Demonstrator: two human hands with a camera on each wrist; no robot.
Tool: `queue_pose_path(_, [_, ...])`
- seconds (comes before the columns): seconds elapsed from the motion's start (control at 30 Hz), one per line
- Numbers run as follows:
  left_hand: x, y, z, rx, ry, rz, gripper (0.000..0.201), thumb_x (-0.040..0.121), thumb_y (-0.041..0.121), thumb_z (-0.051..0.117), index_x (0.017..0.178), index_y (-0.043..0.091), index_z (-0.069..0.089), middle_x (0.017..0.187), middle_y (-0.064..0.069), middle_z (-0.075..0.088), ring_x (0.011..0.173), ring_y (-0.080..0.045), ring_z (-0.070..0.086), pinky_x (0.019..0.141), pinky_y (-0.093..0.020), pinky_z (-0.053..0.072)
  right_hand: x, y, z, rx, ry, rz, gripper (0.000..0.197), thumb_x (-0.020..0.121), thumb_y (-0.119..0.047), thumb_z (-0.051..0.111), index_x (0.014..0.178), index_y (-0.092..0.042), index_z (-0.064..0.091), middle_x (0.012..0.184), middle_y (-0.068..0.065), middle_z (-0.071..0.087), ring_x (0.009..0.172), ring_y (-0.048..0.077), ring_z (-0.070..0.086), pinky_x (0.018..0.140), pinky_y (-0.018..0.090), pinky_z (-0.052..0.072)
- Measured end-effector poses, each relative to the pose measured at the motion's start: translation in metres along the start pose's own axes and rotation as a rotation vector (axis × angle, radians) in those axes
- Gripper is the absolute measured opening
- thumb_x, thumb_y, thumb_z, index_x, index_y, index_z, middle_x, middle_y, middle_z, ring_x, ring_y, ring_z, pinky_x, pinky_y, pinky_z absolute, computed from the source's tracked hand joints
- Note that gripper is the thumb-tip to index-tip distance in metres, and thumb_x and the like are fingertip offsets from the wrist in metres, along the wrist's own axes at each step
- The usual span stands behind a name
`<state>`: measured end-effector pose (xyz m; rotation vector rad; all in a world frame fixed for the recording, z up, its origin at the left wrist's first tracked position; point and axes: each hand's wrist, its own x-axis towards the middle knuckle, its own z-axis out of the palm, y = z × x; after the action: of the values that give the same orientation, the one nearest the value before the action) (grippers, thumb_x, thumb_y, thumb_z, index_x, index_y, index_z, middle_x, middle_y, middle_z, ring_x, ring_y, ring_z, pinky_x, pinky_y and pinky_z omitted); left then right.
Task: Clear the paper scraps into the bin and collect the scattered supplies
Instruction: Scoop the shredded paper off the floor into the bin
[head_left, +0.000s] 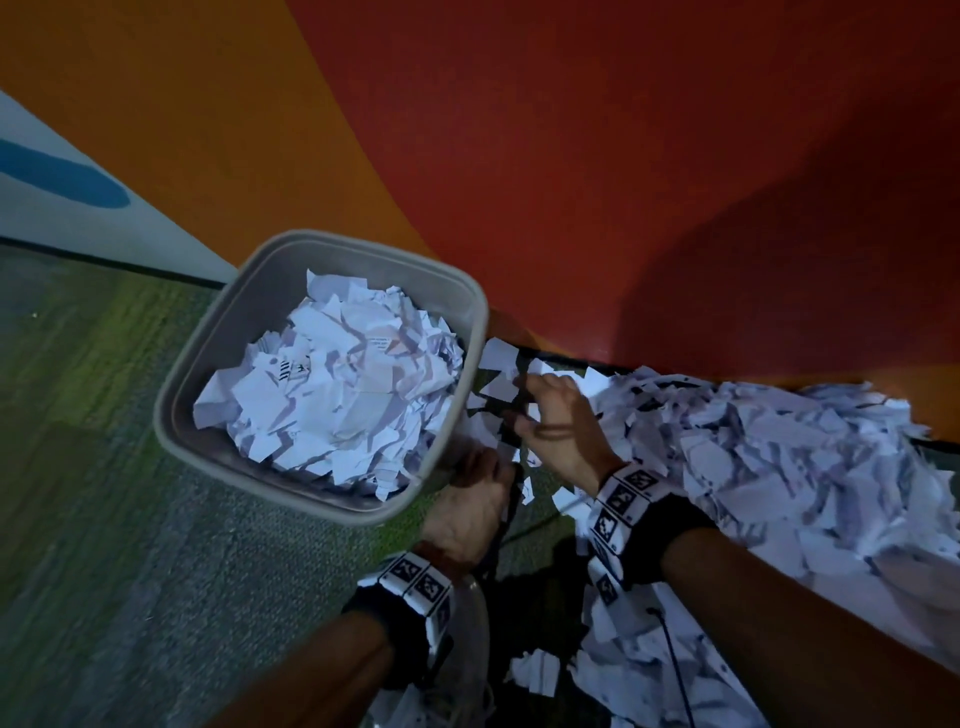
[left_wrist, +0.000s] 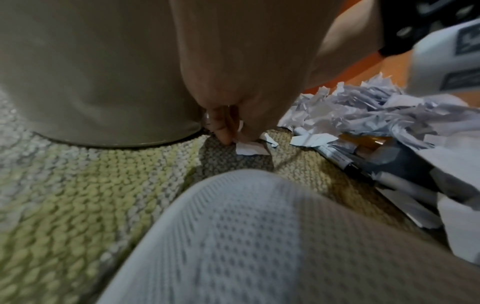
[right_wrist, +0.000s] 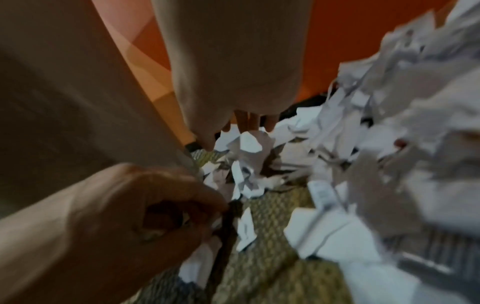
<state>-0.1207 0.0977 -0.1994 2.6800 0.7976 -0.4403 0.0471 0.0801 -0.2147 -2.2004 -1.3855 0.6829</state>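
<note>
A grey bin (head_left: 353, 514) stands on the carpet, heaped with white paper scraps (head_left: 343, 384). A big pile of torn paper (head_left: 779, 467) lies to its right along the wall. My left hand (left_wrist: 233, 139) is down at the bin's base (left_wrist: 91, 82) and pinches a small white scrap (left_wrist: 250, 149) off the carpet. My right hand (head_left: 540, 405) hovers just beyond it, fingers (right_wrist: 244, 121) straight and pointing down onto loose scraps (right_wrist: 249, 142) beside the bin. Markers (left_wrist: 342, 160) lie half buried at the pile's edge.
An orange and red wall (head_left: 571, 156) rises right behind the bin and pile. Green-grey carpet (head_left: 104, 467) stretches to the left. A white mesh shoe (left_wrist: 259, 236) sits close under my left wrist. A thin dark strip (right_wrist: 223, 230) runs by my left hand.
</note>
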Motion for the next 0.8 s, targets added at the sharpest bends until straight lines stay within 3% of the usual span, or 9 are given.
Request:
queue_pose_path(0.1, [-0.001, -0.005, 0.014, -0.072, 0.038, 0.018, 0.047, 0.099, 0.019, 0.044, 0.145, 0.011, 0.040, 0.135, -0.012, 0.045, 0.130, -0.030, 0.041, 0.096, -0.038, 0.044, 0.005, -0.006, 0.020, 0.033, -0.008, -0.004, 0.061, 0.089, -0.023, 0.066, 0.145, -0.017, 0.043, 0.143, 0.007, 0.042, 0.132, 0.027, 0.034, 0.111, 0.034, 0.030])
queue_pose_path(0.2, [-0.001, -0.006, 0.027, -0.152, 0.136, 0.033, 0.039, 0.095, 0.018, 0.053, 0.133, 0.009, 0.053, 0.131, -0.012, 0.050, 0.126, -0.029, 0.042, 0.095, -0.039, 0.048, 0.003, -0.002, 0.039, 0.038, 0.030, 0.018, 0.072, 0.087, -0.015, 0.067, 0.150, -0.012, 0.034, 0.148, 0.012, 0.035, 0.134, 0.031, 0.031, 0.115, 0.040, 0.030])
queue_pose_path(0.33, [-0.002, -0.005, 0.028, -0.141, 0.117, -0.008, 0.048, 0.089, 0.013, 0.062, 0.136, 0.010, 0.052, 0.144, -0.013, 0.045, 0.135, -0.033, 0.043, 0.090, -0.043, 0.055, 0.008, 0.003, 0.043, 0.038, 0.150, -0.028, 0.062, 0.083, -0.011, 0.066, 0.142, -0.010, 0.046, 0.137, 0.010, 0.047, 0.119, 0.031, 0.040, 0.105, 0.042, 0.039])
queue_pose_path(0.47, [0.003, -0.001, 0.027, -0.083, 0.073, -0.114, 0.066, 0.079, 0.024, 0.068, 0.142, 0.011, 0.053, 0.148, -0.017, 0.048, 0.126, -0.032, 0.058, 0.066, -0.037, 0.063, 0.008, 0.010, 0.048, 0.010, 0.146, -0.136, 0.035, 0.081, -0.005, 0.066, 0.114, -0.016, 0.068, 0.131, 0.004, 0.055, 0.114, 0.032, 0.047, 0.096, 0.041, 0.045])
queue_pose_path(0.5, [0.005, 0.002, 0.025, -0.081, 0.067, -0.143, 0.070, 0.083, 0.033, 0.066, 0.146, 0.009, 0.047, 0.151, -0.019, 0.042, 0.130, -0.033, 0.055, 0.067, -0.038, 0.063, 0.007, 0.011, 0.047, 0.029, 0.142, -0.136, 0.033, 0.079, -0.002, 0.065, 0.109, -0.015, 0.070, 0.129, 0.003, 0.058, 0.114, 0.031, 0.048, 0.095, 0.040, 0.045])
queue_pose_path(0.57, [0.009, 0.009, 0.025, -0.079, 0.006, -0.166, 0.099, 0.085, 0.055, 0.064, 0.157, 0.007, 0.017, 0.162, -0.022, 0.016, 0.148, -0.036, 0.025, 0.085, -0.042, 0.059, 0.004, 0.013, 0.044, 0.044, 0.114, -0.122, 0.029, 0.076, -0.002, 0.058, 0.100, -0.010, 0.073, 0.120, 0.006, 0.063, 0.109, 0.032, 0.053, 0.095, 0.037, 0.042])
queue_pose_path(0.67, [0.010, 0.019, 0.017, -0.045, -0.019, -0.195, 0.115, 0.085, 0.058, 0.065, 0.157, 0.011, -0.012, 0.163, -0.022, -0.010, 0.151, -0.039, -0.009, 0.107, -0.045, 0.046, -0.006, 0.022, 0.034, 0.046, 0.035, -0.059, 0.027, 0.075, -0.010, 0.045, 0.089, -0.001, 0.067, 0.105, 0.011, 0.062, 0.098, 0.036, 0.053, 0.087, 0.041, 0.042])
queue_pose_path(0.73, [0.011, 0.017, 0.023, -0.012, -0.001, -0.210, 0.097, 0.091, 0.051, 0.059, 0.159, 0.018, -0.002, 0.163, -0.020, 0.001, 0.153, -0.035, 0.001, 0.101, -0.037, 0.051, -0.016, 0.027, 0.024, 0.000, -0.053, 0.004, 0.018, 0.077, -0.003, 0.050, 0.090, -0.001, 0.062, 0.106, 0.012, 0.057, 0.103, 0.036, 0.052, 0.087, 0.035, 0.042])
queue_pose_path(0.8, [0.017, 0.013, 0.024, 0.007, 0.107, -0.230, 0.068, 0.091, 0.047, 0.059, 0.152, 0.031, 0.035, 0.148, -0.012, 0.037, 0.140, -0.024, 0.043, 0.080, -0.024, 0.058, -0.024, 0.035, 0.013, -0.035, -0.121, 0.030, 0.020, 0.084, 0.002, 0.054, 0.103, 0.000, 0.061, 0.114, 0.013, 0.053, 0.109, 0.030, 0.051, 0.083, 0.011, 0.035])
